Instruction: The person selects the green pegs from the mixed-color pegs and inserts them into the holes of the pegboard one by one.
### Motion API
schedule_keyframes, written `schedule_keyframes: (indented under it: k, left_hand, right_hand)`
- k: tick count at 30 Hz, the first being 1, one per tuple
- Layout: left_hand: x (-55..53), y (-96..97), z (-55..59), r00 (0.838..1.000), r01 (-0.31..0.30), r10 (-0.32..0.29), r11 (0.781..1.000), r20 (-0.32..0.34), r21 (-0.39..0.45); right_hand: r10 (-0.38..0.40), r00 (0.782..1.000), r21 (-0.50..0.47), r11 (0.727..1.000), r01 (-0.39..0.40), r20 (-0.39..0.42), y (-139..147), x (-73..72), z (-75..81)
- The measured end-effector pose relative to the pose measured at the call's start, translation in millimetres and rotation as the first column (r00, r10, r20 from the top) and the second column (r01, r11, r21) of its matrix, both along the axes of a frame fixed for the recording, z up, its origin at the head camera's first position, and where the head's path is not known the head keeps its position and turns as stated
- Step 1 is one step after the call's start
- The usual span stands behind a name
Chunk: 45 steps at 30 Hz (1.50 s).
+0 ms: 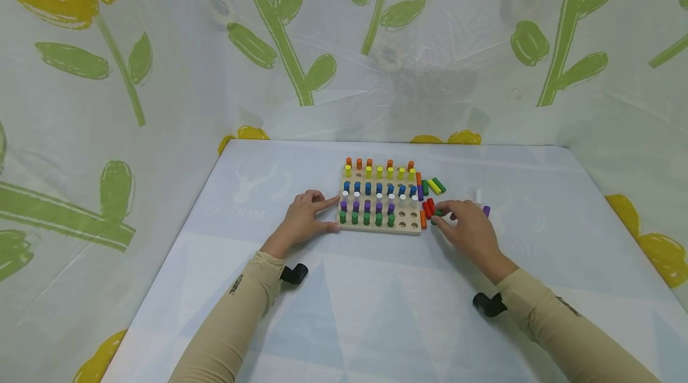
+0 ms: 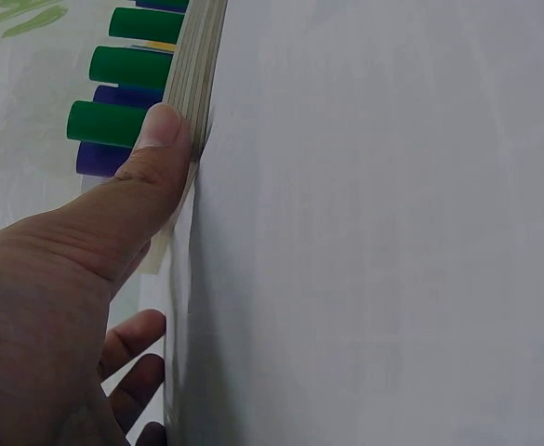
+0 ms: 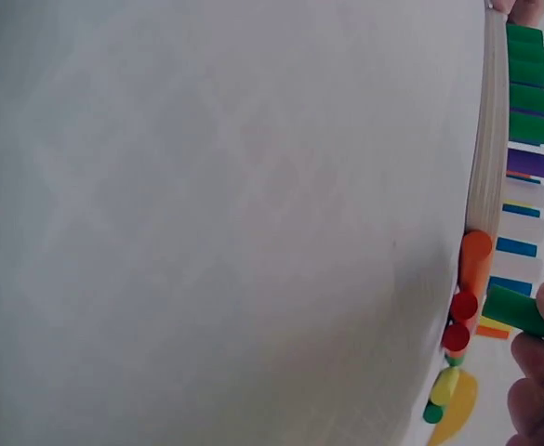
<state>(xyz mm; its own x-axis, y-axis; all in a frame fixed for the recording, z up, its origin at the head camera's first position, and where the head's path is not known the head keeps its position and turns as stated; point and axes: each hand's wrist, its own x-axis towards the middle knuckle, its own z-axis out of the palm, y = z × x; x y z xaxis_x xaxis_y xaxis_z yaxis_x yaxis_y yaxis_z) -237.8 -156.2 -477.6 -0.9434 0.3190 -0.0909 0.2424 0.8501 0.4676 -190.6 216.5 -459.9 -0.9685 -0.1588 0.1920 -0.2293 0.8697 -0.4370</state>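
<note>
A wooden pegboard [image 1: 379, 230] holds rows of orange, yellow, blue, white, purple and green pegs, with some holes bare at the near right. My left hand [image 1: 303, 220] steadies its left side, thumb at the near corner and index finger farther up the edge. In the left wrist view that thumb [image 2: 155, 153] presses the board's edge beside green pegs [image 2: 109, 123]. To the right of the board, my right hand [image 1: 472, 231] pinches a green peg [image 3: 518, 310] between thumb and fingers, raised off the table in the right wrist view.
Loose red pegs [image 1: 428, 208], an orange peg [image 1: 423, 220] and several green and yellow pegs [image 1: 434, 186] lie by the board's right edge. A white peg [image 1: 478, 196] and a purple peg [image 1: 486, 211] are beyond my right hand. Flower-printed sheeting [image 1: 344, 84] surrounds the table.
</note>
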Motion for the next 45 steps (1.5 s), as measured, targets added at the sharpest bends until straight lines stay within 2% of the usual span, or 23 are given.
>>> schedule_keyframes:
  k: [19, 30, 45]
  left_hand:
    - [-0.5, -0.1, -1.4, 1.000, 0.001, -0.001, 1.000, 0.002, -0.004]
    - [0.7, 0.3, 0.6, 1.000, 0.002, -0.002, 1.000, -0.002, -0.008]
    - [0.6, 0.4, 1.4, 1.000, 0.009, -0.009, 1.000, -0.004, -0.006]
  right_hand:
    - [0.013, 1.000, 0.002, 1.000, -0.013, -0.014, -11.3, 0.1, 3.3]
    - [0.051, 0.997, -0.003, 0.999, -0.051, -0.065, -17.2, -5.2, -3.4]
    - [0.076, 0.997, -0.014, 0.997, -0.076, -0.026, -27.9, -5.3, -0.6]
